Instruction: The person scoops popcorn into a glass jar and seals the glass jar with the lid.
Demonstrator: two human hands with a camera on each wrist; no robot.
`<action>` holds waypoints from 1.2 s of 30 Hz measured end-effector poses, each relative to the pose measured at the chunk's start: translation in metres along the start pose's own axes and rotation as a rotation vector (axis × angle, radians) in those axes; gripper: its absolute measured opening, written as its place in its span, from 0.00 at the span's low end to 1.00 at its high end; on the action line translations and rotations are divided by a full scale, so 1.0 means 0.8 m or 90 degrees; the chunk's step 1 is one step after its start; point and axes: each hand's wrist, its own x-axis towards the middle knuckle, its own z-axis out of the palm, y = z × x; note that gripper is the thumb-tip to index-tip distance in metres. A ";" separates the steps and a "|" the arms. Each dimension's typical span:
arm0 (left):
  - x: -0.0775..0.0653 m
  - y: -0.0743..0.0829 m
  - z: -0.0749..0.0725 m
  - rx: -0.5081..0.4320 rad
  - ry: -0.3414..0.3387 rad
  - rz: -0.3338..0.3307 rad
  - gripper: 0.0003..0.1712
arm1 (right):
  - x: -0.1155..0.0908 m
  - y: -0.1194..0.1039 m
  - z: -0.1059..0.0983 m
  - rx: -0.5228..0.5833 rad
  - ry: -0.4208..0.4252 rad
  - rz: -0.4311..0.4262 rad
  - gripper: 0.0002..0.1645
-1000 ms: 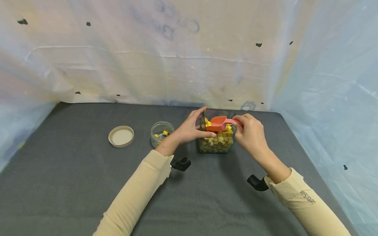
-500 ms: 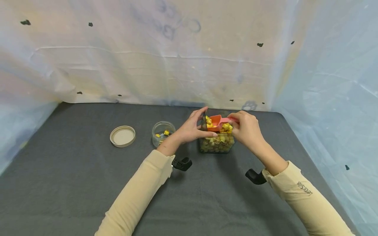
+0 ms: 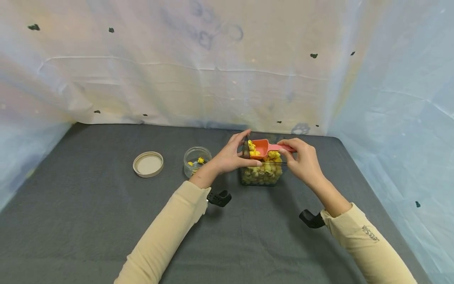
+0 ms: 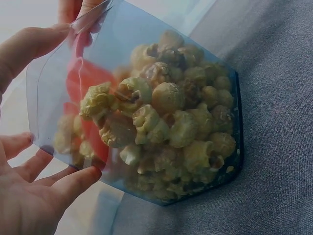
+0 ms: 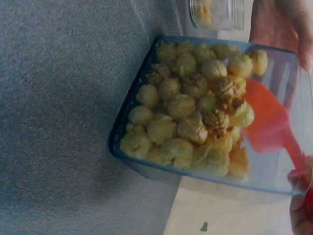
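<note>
A clear, dark-tinted square plastic container (image 3: 272, 162) holds caramel-coloured popcorn (image 4: 168, 117) up to well above its middle. My left hand (image 3: 229, 158) grips its left side near the rim, with the thumb along the front edge and the fingers toward the back. My right hand (image 3: 304, 162) pinches the handle of a red-pink scoop (image 3: 261, 148). The scoop's bowl sits inside the container's mouth, against the popcorn, with some pieces at its left end. Through the wall in the right wrist view, the scoop bowl (image 5: 266, 120) shows beside the popcorn heap.
Left of the container stands an open glass jar (image 3: 186, 162) with a few popcorn pieces in it, partly behind my left wrist. Farther left lies a round lid (image 3: 148, 164) on the dark grey tablecloth (image 3: 88, 205). A pale sheet (image 3: 170, 94) hangs behind the table.
The scoop and right hand shifted a little left, then slightly back to the right. Popcorn pieces now show in the scoop's left end. The left hand keeps its hold on the container.
</note>
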 end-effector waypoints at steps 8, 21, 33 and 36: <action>-0.001 0.001 0.000 -0.003 0.002 -0.004 0.58 | -0.005 0.021 -0.002 0.043 0.045 -0.019 0.11; 0.001 -0.001 0.001 -0.012 0.001 -0.002 0.57 | -0.015 0.030 -0.003 0.120 0.074 0.022 0.12; 0.001 -0.001 0.001 -0.011 0.000 -0.001 0.58 | -0.023 0.028 -0.001 0.178 0.111 0.039 0.11; 0.001 -0.001 0.001 -0.012 -0.001 -0.002 0.58 | -0.025 0.034 0.001 0.183 0.116 0.051 0.11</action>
